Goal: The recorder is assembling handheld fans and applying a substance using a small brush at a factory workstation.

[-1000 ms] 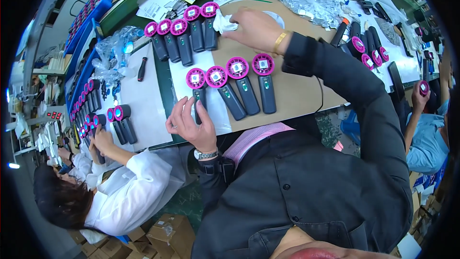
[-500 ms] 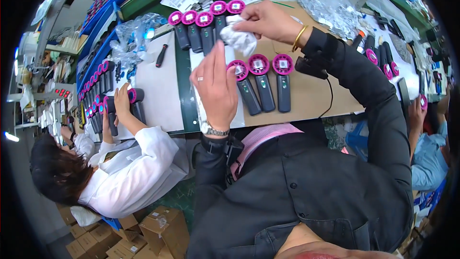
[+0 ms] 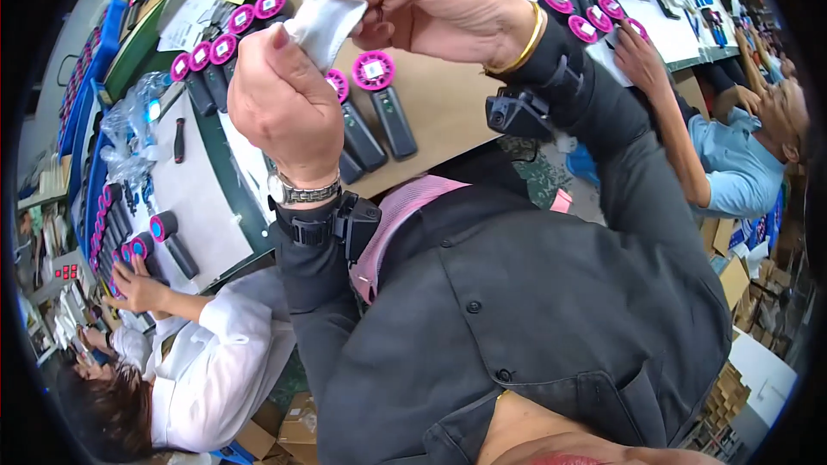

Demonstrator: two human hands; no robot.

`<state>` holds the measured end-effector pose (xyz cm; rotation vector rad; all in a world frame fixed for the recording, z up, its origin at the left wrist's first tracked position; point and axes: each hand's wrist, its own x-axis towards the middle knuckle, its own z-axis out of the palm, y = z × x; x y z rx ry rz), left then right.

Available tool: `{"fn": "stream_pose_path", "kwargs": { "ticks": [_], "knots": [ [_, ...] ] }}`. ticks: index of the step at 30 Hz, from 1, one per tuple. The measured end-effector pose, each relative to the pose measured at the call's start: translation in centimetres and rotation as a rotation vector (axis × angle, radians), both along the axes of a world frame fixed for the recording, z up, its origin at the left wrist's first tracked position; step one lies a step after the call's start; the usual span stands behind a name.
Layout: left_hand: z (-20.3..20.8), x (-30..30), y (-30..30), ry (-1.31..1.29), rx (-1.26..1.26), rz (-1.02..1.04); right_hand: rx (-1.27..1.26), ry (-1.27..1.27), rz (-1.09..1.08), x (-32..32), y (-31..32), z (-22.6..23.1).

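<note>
both hands raised close to the camera, above the surface [image 3: 448,112] of brown cardboard. left hand [image 3: 284,112] closed, thumb and fingers pinching the lower end of a small white cloth [image 3: 326,21]. right hand [image 3: 431,4] curled over the cloth's upper end, fingers bent round it. below, on the surface, black handheld devices with pink round heads [image 3: 373,71] lying side by side in rows. at lower left, a co-worker in a white sleeve [image 3: 220,353] touching similar devices.

Pink-headed black devices [image 3: 383,99] lie on brown cardboard [image 3: 448,103].
</note>
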<state>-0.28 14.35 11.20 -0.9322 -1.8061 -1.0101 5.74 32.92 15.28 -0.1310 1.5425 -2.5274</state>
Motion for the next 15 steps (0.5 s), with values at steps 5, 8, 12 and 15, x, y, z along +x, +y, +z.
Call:
{"fn": "stream_pose_path", "kwargs": {
  "ticks": [5,8,12,15],
  "knots": [
    [-1.1,1.1,-0.6,-0.106,0.046,0.031,-0.017,0.154,-0.192,4.3,1.7,-2.4],
    [-1.8,3.4,-0.1,-0.176,0.06,0.038,-0.287,0.075,-0.179,5.9,1.6,-3.5],
    [-4.1,5.0,-1.2,-0.373,0.063,-0.102,-0.582,0.153,-0.176,8.0,1.7,-1.6],
    [-4.3,7.1,0.3,-0.233,0.091,-0.277,-0.663,0.254,-0.179,9.1,2.4,-0.6]
  ]
}}
